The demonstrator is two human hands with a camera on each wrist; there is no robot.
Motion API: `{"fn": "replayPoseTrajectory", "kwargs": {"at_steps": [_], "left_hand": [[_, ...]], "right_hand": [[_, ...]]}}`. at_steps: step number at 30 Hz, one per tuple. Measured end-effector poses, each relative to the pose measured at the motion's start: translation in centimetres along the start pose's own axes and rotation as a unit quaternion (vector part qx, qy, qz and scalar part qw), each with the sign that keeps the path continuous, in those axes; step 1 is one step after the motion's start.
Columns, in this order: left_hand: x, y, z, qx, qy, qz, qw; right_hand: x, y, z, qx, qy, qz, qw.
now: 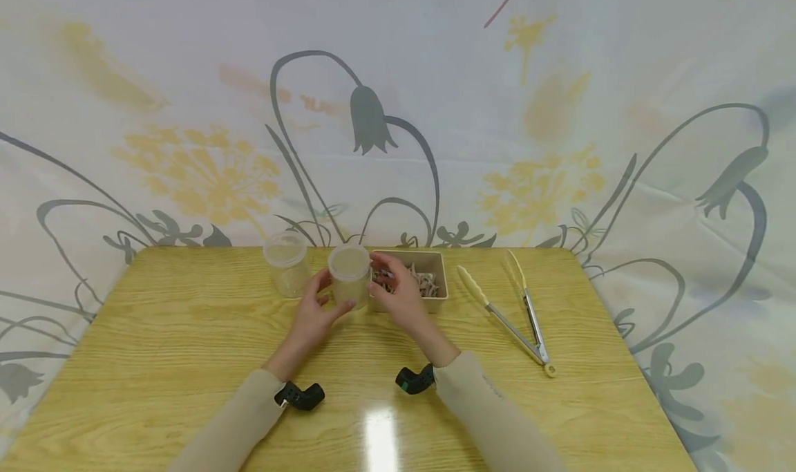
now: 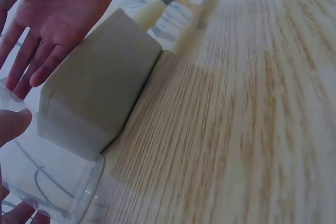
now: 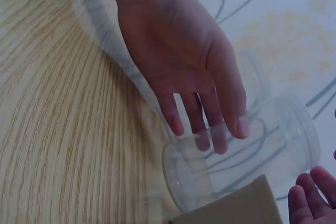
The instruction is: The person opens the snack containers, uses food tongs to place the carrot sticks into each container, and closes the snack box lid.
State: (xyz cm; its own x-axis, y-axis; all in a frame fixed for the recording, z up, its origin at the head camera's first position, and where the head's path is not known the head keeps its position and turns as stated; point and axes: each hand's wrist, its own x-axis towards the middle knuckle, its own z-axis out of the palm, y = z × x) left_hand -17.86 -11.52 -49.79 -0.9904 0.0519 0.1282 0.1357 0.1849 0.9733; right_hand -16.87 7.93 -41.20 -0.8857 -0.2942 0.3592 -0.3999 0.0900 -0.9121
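In the head view, a clear plastic jar [image 1: 349, 278] with a pale round top stands on the table. My left hand [image 1: 314, 311] grips it from the left side; in the right wrist view the thumb lies on the near side of the jar [image 3: 241, 156] and the fingers pass behind it. On the other side, my right hand [image 1: 398, 292] has loosely extended fingers beside the jar, above the box; whether they touch the jar is unclear. A beige box [image 1: 440, 278] behind that hand holds many small greyish-pink pieces, partly hidden. A second clear jar [image 1: 287, 268] stands at left.
Metal tongs [image 1: 516, 330] with cream tips lie spread on the wooden table [image 1: 186, 347], right of the box. A patterned cloth [image 1: 398, 112] hangs along the table's far edge. Black wrist devices sit at both cuffs.
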Motion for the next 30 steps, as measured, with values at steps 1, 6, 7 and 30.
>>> {"fn": "replayPoseTrajectory", "kwargs": {"at_steps": [1, 6, 7, 30], "left_hand": [[0.1, 0.0, 0.1, -0.001, 0.004, 0.001, 1.0000], [0.3, 0.2, 0.3, -0.005, 0.023, 0.010, 0.9997], [0.3, 0.2, 0.3, -0.007, 0.026, 0.011, 0.9996], [-2.1, 1.6, -1.4, 0.083, 0.026, 0.054, 0.9947]], "right_hand": [[0.0, 0.0, 0.1, 0.004, -0.001, -0.002, 1.0000], [0.0, 0.1, 0.2, 0.013, -0.002, -0.003, 0.9999], [0.0, 0.1, 0.2, 0.011, -0.003, -0.002, 0.9999], [-1.4, 2.5, -0.3, 0.034, 0.005, 0.016, 0.9993]]}}
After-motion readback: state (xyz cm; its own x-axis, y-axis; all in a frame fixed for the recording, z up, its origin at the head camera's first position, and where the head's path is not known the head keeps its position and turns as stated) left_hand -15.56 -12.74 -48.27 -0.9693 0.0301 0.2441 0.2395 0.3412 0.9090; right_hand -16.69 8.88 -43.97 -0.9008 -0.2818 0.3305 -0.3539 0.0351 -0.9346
